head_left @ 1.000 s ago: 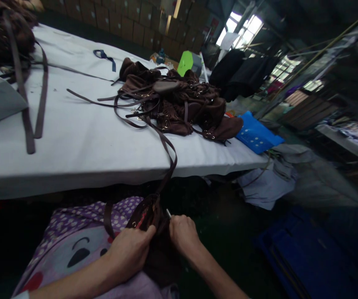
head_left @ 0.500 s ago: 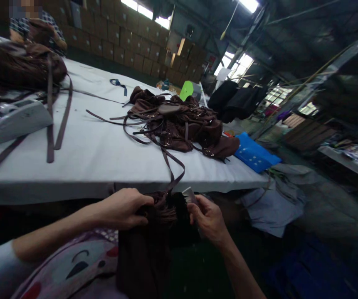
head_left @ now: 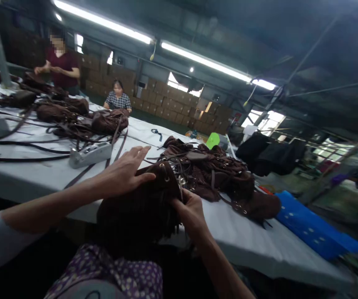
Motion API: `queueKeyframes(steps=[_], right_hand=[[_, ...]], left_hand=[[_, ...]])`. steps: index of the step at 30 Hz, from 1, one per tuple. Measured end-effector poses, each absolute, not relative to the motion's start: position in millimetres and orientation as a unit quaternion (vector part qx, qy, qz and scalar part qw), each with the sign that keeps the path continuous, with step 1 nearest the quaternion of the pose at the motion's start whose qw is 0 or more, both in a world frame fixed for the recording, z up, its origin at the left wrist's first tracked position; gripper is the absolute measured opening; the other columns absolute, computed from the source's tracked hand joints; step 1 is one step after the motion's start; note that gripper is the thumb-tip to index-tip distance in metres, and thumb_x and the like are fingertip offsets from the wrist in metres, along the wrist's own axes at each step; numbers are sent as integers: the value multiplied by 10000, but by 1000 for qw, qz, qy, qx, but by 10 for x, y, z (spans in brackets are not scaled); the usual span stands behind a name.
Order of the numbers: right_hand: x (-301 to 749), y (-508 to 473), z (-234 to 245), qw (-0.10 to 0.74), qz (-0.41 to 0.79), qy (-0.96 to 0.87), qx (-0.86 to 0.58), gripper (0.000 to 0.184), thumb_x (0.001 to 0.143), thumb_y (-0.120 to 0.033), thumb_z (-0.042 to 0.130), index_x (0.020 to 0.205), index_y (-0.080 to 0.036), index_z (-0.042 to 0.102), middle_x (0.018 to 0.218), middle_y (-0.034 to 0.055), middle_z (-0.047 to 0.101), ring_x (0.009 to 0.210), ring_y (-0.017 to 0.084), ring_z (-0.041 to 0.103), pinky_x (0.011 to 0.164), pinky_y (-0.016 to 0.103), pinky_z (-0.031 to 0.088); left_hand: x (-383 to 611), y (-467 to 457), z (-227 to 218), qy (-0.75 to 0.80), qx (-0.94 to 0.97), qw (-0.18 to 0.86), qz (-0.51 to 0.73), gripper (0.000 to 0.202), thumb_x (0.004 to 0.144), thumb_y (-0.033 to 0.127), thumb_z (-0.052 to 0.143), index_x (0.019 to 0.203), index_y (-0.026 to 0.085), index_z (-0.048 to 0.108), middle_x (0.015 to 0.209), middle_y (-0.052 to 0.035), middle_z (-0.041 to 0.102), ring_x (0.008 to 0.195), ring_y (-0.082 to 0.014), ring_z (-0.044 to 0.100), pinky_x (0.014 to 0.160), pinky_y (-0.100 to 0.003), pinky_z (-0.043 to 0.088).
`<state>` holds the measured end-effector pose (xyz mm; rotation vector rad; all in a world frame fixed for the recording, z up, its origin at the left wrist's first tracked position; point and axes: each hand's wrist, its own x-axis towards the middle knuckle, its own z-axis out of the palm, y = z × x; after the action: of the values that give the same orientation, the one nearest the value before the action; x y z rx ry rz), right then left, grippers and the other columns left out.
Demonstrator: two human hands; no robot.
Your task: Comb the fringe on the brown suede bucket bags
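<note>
Head view: a brown bag (head_left: 135,211) stands at the near edge of the white table (head_left: 41,178), close to the person.
Left hand (head_left: 124,174): lies flat on the bag's top, fingers spread, gripping nothing.
Right hand (head_left: 189,211): fingers curled tight on the bag's right edge, by the metal eyelets.
Pile (head_left: 219,170): more brown bags and straps, just right of the held bag and farther off.
Grey device (head_left: 90,154): on the table, left of the left hand.
Blue sheet (head_left: 312,230): on the table, far right.
People (head_left: 118,97): two, at the far side.
</note>
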<state>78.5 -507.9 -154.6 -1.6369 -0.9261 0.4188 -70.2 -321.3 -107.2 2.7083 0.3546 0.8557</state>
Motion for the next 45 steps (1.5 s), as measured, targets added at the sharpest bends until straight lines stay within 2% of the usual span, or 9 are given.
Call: queueKeyframes(steps=[3,8,12,18,23,26,31,40,45], right_hand=[[692,-4876,-1480,633,252,-373,-629,257,661,-316,722,847,-141,689,717,-4,667,648,151,582,610,248,460],[460,-4603,-1397,681,308,-370,-552,287,644,-320,761,859,-143,692,700,6,686,617,149,605,615,263,487],[330,-4404,-1221,716,285,-361,-525,322,623,-378,788,814,-140,685,701,17,689,618,153,606,587,257,486],[347,-4280,-808,711,232,-408,-524,456,644,-504,761,909,-143,678,725,12,666,585,127,565,551,241,463],[579,-4376,-997,768,154,-275,-557,640,713,-738,533,889,-137,667,626,-50,505,401,26,329,374,176,242],[620,-4358,-1513,786,244,-183,-538,657,760,-745,419,874,-139,646,579,-70,423,385,29,298,371,167,216],[387,-4255,-2389,737,375,-120,-550,548,764,-668,480,901,-152,603,561,-62,426,427,79,390,423,195,316],[-511,-3997,-2839,617,504,-306,-521,521,708,-677,604,825,-170,619,583,-22,502,525,132,469,489,233,363],[-704,-4009,-2695,521,306,-485,-632,442,903,-520,412,1030,-191,678,662,52,642,591,195,611,563,257,412]], left_hand=[[-828,-3046,-1092,177,944,228,159,935,783,688,454,1460,76,249,1392,-214,450,1228,-326,473,977,-382,381],[-884,-2995,-872,182,934,296,88,695,750,679,484,1140,120,619,1018,-126,688,894,-259,631,757,-308,451],[-874,-3088,-587,175,930,289,142,621,705,630,580,1036,110,650,877,-103,692,719,-208,603,629,-286,422],[-962,-3021,-82,227,835,435,249,395,727,460,667,890,101,691,735,-48,659,687,-160,611,667,-262,450],[-1291,-2781,166,268,803,449,287,313,682,413,740,827,139,689,651,-40,661,600,-190,642,582,-283,502],[-1545,-2741,-45,324,690,585,278,376,615,437,780,792,119,684,650,-98,693,540,-231,650,504,-311,536],[-2079,-2927,-723,431,503,687,300,419,650,431,751,924,117,705,843,-145,739,734,-315,705,656,-390,595],[-2819,-3362,-1510,609,344,540,468,489,762,432,641,1181,182,643,985,-90,733,955,-323,674,803,-447,578],[-2860,-3446,-1686,638,379,495,452,581,718,411,691,1246,187,592,1054,-80,716,1093,-335,610,907,-450,538]])
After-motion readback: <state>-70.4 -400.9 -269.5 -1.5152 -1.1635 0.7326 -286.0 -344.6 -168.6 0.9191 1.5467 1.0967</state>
